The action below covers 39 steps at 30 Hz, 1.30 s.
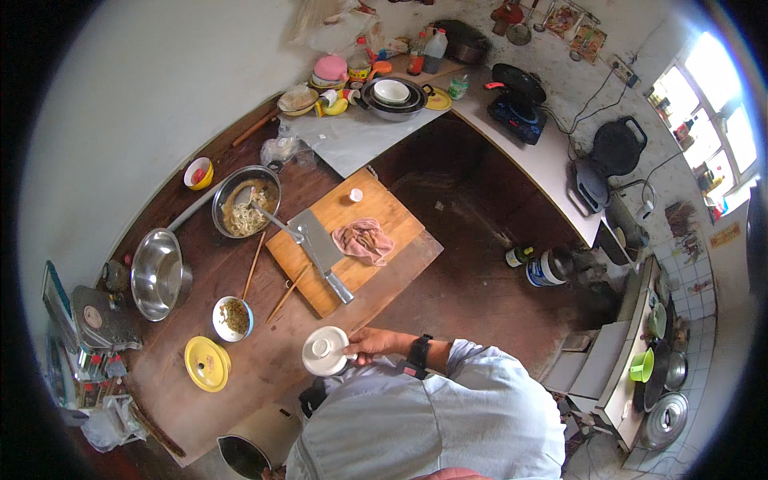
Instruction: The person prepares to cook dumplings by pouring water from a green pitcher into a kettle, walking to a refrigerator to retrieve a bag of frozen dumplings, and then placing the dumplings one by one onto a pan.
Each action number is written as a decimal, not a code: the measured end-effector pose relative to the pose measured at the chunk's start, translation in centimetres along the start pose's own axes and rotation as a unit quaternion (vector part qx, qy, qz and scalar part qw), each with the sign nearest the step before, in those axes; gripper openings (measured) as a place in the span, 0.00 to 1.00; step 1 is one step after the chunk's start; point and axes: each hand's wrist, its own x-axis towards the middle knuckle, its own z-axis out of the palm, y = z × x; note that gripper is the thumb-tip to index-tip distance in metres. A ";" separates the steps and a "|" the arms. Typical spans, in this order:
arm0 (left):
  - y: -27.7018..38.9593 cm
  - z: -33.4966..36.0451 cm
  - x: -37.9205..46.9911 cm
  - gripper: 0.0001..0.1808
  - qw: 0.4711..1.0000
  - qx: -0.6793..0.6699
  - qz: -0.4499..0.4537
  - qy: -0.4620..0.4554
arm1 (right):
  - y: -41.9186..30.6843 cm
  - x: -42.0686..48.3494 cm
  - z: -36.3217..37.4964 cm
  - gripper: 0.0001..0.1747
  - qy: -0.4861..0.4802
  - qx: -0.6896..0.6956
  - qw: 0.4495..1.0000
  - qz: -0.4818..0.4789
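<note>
My right hand (363, 346), with a black band on its wrist, grips the edge of a round white lid-like piece (322, 351) over the table's near edge. A tilted cream container (264, 429) with a dark mouth is below and to the left of it. Beside the container, a sliver of skin, seemingly my left hand (273, 473), shows at the bottom edge. The rest of it is hidden, so its grip cannot be told. On the table, nearest the lid, are a bowl of chopped food (236, 318) and a yellow lid (207, 363).
A cutting board (396, 207) holds a cleaver (321, 240), a pink cloth (363, 241) and a small white cup (356, 195). Beyond stand a pan of noodles (246, 219) with a ladle and a steel basin (157, 275). Chopsticks (254, 264) lie near the bowl.
</note>
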 end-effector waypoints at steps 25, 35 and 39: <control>1.5 -1.6 2.0 0.17 0.999 0.009 0.011 -0.044 | 0.0 -0.3 2.6 0.18 0.036 0.012 0.999 -0.031; 1.4 -4.9 3.0 0.16 0.999 0.001 0.010 -0.054 | -0.3 0.0 6.7 0.16 0.045 0.009 0.999 -0.026; 1.4 -6.2 3.3 0.16 0.998 -0.004 0.008 -0.054 | -0.5 -0.2 7.9 0.16 0.043 0.005 0.999 -0.022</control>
